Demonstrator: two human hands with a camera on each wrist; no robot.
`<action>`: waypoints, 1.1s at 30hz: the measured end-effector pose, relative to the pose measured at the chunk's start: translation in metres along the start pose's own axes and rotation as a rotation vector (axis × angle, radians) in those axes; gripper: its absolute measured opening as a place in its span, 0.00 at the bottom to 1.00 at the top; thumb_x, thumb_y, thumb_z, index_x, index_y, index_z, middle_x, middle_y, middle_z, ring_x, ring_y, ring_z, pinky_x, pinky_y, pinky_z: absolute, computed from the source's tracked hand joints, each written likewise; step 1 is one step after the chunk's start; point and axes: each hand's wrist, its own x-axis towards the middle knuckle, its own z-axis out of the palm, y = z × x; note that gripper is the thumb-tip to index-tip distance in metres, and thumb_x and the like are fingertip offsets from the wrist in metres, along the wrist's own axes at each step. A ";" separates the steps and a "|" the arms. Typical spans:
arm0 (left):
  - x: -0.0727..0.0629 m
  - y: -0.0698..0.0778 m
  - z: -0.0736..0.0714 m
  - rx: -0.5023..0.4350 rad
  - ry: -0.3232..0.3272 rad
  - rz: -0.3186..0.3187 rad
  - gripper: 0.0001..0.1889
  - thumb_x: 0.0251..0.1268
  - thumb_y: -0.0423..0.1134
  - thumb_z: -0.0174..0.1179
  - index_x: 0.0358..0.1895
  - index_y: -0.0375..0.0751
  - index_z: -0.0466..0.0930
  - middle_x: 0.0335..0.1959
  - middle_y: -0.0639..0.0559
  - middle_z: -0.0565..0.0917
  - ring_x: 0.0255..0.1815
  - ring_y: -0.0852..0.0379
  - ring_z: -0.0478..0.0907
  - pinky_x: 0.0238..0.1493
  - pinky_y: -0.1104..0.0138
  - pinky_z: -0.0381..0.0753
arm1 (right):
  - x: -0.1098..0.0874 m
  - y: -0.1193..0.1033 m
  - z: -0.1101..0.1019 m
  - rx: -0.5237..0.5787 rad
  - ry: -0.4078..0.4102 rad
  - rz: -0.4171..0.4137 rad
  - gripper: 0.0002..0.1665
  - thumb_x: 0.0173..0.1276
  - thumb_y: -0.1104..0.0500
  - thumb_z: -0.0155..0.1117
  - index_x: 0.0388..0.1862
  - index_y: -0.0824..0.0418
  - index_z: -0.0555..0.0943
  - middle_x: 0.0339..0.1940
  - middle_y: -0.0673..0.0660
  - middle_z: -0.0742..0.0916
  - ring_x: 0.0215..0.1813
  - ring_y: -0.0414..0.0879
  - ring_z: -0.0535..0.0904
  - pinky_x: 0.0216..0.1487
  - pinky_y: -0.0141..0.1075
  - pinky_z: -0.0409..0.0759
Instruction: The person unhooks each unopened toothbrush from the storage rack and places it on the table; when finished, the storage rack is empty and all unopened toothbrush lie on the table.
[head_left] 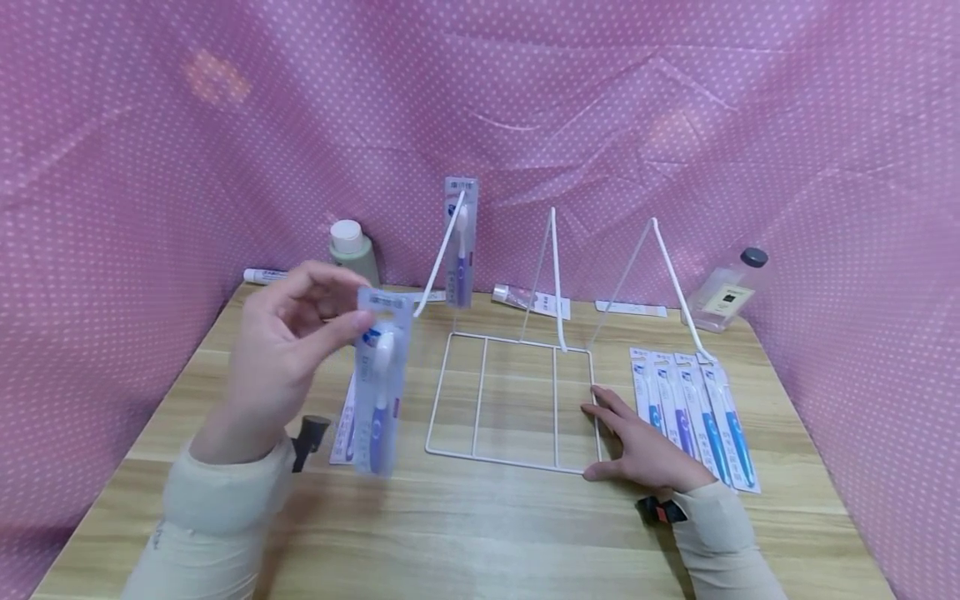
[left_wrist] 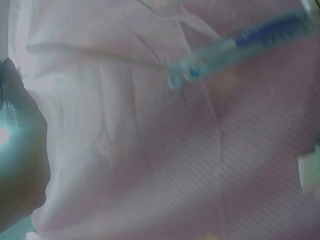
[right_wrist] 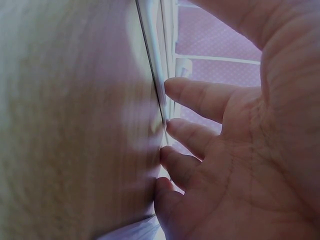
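My left hand [head_left: 288, 346] pinches the top of a packaged toothbrush [head_left: 382, 392] with a purple handle between thumb and fingers. The pack hangs upright above the table, just short of the lower front end of the left arm of a white wire rack [head_left: 479, 400]. Another packaged toothbrush [head_left: 462, 275] hangs farther up that arm; in the left wrist view this hung pack [left_wrist: 240, 47] shows beyond my left hand [left_wrist: 22, 160]. My right hand [head_left: 652, 454] rests at the right side of the rack's base, its fingertips [right_wrist: 172, 87] at the wire.
Several packaged toothbrushes [head_left: 693, 417] lie in a row at the right, and another pack [head_left: 343, 429] lies partly hidden at the left. Behind stand a green bottle [head_left: 356, 254] and a clear, black-capped bottle [head_left: 723, 296], with toothpaste tubes [head_left: 528, 300] between. Pink dotted cloth [head_left: 480, 100] surrounds the table.
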 end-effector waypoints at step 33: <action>0.046 -0.196 -0.183 0.408 0.148 -0.853 0.21 0.74 0.30 0.60 0.67 0.34 0.71 0.33 0.67 0.81 0.32 0.70 0.77 0.35 0.74 0.82 | 0.000 0.002 0.000 -0.008 0.001 -0.006 0.61 0.55 0.33 0.82 0.82 0.55 0.68 0.90 0.61 0.53 0.88 0.66 0.49 0.80 0.66 0.60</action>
